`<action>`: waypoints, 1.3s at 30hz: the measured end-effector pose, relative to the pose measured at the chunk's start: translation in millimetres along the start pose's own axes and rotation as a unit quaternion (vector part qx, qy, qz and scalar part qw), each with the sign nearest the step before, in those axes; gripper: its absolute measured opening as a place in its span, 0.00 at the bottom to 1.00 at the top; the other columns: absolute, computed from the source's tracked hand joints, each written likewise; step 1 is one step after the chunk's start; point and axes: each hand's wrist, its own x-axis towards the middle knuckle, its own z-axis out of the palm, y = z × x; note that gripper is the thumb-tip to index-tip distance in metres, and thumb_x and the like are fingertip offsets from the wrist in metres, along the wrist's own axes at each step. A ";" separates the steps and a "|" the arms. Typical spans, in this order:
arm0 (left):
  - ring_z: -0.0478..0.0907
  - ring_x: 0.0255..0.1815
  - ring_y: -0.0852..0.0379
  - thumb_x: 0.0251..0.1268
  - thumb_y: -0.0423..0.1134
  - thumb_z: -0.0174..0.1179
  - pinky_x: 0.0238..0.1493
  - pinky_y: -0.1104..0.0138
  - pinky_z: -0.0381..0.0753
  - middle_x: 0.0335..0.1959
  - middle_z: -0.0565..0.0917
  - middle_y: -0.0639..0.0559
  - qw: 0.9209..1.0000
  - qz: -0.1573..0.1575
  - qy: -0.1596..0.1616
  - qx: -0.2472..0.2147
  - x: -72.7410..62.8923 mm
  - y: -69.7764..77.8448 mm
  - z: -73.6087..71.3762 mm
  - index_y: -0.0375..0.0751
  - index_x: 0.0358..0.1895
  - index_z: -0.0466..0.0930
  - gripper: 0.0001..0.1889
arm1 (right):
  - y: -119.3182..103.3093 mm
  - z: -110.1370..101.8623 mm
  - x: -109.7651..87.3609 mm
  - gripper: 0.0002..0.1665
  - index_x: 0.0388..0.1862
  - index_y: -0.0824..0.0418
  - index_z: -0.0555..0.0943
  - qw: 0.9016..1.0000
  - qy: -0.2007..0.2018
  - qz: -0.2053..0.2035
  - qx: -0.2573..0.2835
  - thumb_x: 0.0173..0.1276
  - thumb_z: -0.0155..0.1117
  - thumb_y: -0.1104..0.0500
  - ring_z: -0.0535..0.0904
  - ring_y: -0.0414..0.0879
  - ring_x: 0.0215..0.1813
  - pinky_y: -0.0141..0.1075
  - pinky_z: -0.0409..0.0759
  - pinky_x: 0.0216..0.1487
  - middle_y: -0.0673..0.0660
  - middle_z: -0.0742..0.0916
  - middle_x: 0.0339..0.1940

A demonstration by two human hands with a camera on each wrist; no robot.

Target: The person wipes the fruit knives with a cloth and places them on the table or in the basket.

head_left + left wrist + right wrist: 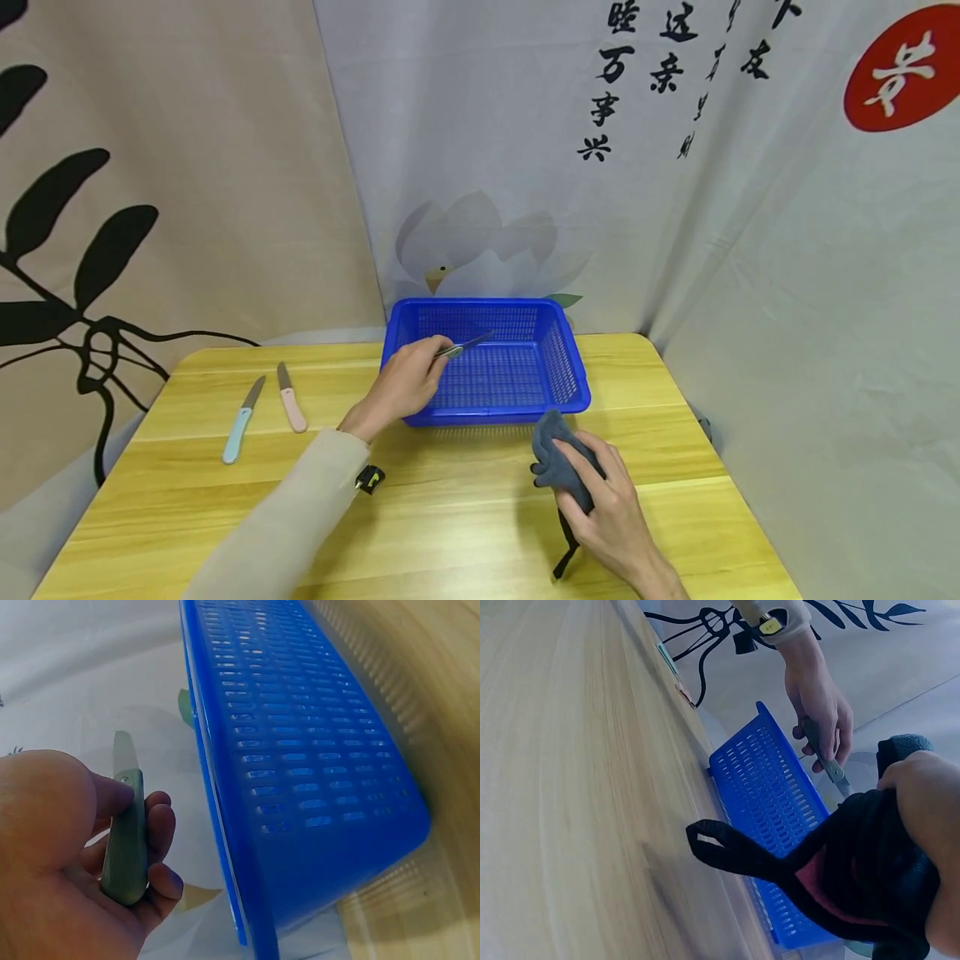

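A small knife with a grey-green handle (126, 847) is gripped in my left hand (405, 379), its blade (477, 340) pointing right over the blue plastic basket (487, 416). In the left wrist view, the fingers curl round the handle beside the basket's rim. My right hand (611, 504) holds a bunched grey-blue cloth (558, 458) in front of the basket's near right corner. A black hanging loop (735, 851) and dark edging dangle from the cloth. To the left lie a knife with a light blue handle (237, 435) and one with a pink handle (293, 410).
The basket stands at the back of the wooden table (450, 533), close to the printed curtain (480, 167). Another curtain face (810, 292) rises along the right side. A wrist strap with a small black device (370, 479) sits at the left sleeve.
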 end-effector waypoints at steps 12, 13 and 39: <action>0.87 0.58 0.42 0.90 0.33 0.56 0.62 0.47 0.88 0.63 0.88 0.37 1.000 -0.001 -0.009 0.004 19.2 -4.4 5.8 0.33 0.72 0.81 0.17 | -1.8 1.4 0.5 0.37 0.74 0.51 0.86 1.000 -0.014 0.005 -0.003 0.65 0.78 0.66 0.82 0.54 0.61 0.50 0.87 0.52 0.63 0.86 0.70; 0.87 0.62 0.40 0.90 0.34 0.57 0.65 0.46 0.88 0.65 0.87 0.36 1.000 -0.002 -0.007 0.005 19.1 -4.4 5.4 0.33 0.73 0.80 0.18 | -1.9 1.6 0.3 0.38 0.74 0.51 0.86 1.000 -0.015 0.005 -0.004 0.65 0.78 0.66 0.82 0.54 0.61 0.50 0.87 0.51 0.63 0.86 0.70; 0.60 0.92 0.29 0.86 0.62 0.59 0.89 0.27 0.57 0.91 0.64 0.35 0.998 -0.026 0.012 0.057 -44.2 -16.6 -20.2 0.47 0.92 0.60 0.42 | 0.3 5.8 0.5 0.38 0.74 0.51 0.86 1.000 -0.022 -0.011 -0.009 0.63 0.79 0.65 0.83 0.54 0.62 0.50 0.86 0.52 0.62 0.86 0.70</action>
